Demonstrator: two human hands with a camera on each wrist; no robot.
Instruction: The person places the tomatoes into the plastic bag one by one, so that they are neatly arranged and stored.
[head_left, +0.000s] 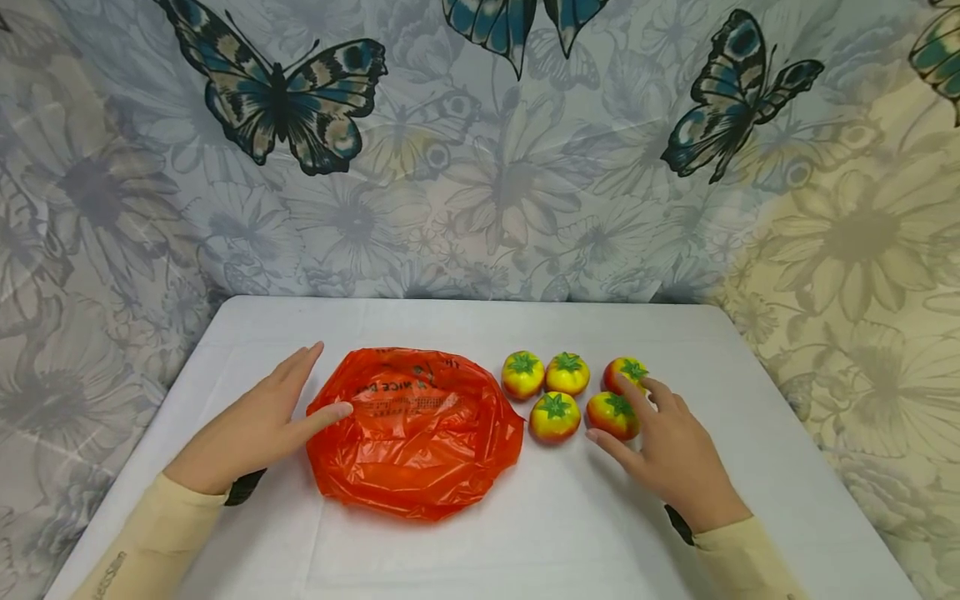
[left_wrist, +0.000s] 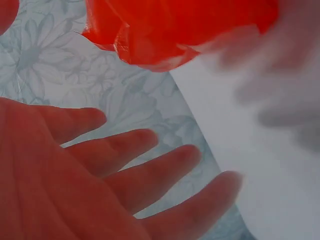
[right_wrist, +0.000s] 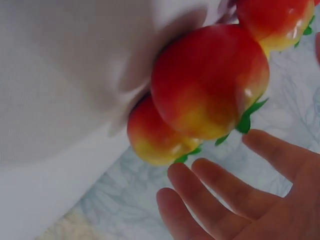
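5 tomatoes [head_left: 570,392] beside right hand [head_left: 667,454]

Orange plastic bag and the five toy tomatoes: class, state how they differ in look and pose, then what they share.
The orange plastic bag is one flat, crumpled, see-through sheet with printed text; the toy tomatoes are five round, glossy red-yellow pieces with green tops. The bag lies by the left hand, whose thumb touches it; the tomatoes sit clustered at the right hand. Both rest on the white table.

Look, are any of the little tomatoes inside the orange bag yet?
No, all five tomatoes sit on the white table, beside the orange bag.
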